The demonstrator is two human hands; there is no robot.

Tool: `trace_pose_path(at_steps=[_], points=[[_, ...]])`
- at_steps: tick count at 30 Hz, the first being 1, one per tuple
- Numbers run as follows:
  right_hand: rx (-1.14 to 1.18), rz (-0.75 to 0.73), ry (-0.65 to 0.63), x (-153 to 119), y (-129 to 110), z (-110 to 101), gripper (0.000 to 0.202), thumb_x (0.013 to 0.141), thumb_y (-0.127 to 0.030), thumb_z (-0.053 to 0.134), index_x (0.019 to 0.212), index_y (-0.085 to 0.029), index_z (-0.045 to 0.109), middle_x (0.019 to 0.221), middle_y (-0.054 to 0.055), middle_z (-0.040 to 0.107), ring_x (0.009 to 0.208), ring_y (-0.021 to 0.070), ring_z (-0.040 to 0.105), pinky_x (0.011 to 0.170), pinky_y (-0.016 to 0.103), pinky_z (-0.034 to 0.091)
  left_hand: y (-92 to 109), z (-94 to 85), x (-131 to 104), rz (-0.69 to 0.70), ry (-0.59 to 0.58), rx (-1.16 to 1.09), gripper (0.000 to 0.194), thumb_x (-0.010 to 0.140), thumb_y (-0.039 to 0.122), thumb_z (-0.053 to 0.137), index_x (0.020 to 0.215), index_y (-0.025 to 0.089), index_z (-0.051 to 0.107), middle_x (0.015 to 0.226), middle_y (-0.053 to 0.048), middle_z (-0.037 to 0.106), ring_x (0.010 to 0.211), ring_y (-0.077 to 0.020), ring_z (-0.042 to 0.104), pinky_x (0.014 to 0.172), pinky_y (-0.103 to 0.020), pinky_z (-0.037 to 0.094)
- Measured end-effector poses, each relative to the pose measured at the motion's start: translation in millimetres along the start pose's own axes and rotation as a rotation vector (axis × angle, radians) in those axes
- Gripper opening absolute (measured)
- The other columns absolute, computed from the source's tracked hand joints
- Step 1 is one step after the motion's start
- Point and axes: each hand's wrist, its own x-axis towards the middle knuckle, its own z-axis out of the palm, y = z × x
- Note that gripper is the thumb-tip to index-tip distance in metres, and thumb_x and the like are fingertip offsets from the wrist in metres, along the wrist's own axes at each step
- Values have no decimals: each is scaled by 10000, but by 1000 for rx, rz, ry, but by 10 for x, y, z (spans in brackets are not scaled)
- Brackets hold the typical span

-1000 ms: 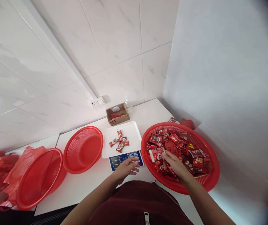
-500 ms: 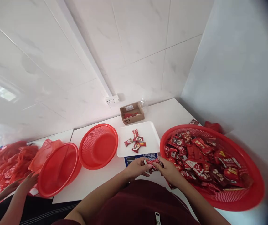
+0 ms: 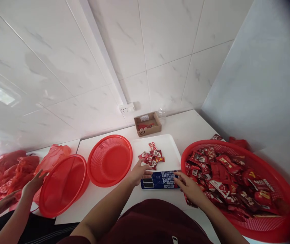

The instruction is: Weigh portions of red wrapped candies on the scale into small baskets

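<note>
Several small red wrapped packets (image 3: 156, 153) lie in a loose pile on the white tray (image 3: 170, 145) of a weighing scale. My left hand (image 3: 139, 173) is at the pile's near edge, fingers stretched out and apart; whether the fingertips touch a packet is hard to tell. Below the tray shows the scale's blue keypad (image 3: 157, 181), with number keys and a dark display. Over the keypad's right end rests my right hand (image 3: 187, 185), its fingers spread and holding nothing. Beside it stands a large red basket (image 3: 259, 222) full of similar packets.
An empty red basket (image 3: 109, 183) stands left of the scale, and a red basin (image 3: 77, 200) farther left. Another person's hand (image 3: 32, 186) is near red plastic bags (image 3: 25, 169). Behind the tray sits a cardboard box (image 3: 148, 130) with red packets inside.
Both hands held red packets together over the keypad; now they are apart. The left has moved to the tray, where the pile looks fuller. The right is empty, and the keypad is uncovered.
</note>
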Motion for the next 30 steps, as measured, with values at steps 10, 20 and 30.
trace_pose_path(at_steps=[10,20,30], points=[[-249,63,254,122,83,-312,421,783,-447,406,1077,-217,600,1008,87,695,896,246,641,832,389,477,-138,-167,140,376,142,622,464,758,256,584,1218,211,550,1163,-87,595,861,-196,559,844,-340,427],[-710,12,393,72,367,-131,622,811,-478,397,1359,-185,376,1396,160,434,1330,359,301,980,587,323,-157,-389,216,665,207,891,531,827,348,535,1328,196,445,1421,-124,382,1365,-281,241,1119,-432,181],[-658,29,243,60,477,123,659,856,-443,307,1424,-116,239,1390,202,431,1301,327,379,993,519,351,-104,98,524,576,114,1276,820,750,550,586,1442,265,252,1542,-142,115,1395,-401,57,1060,-625,22]])
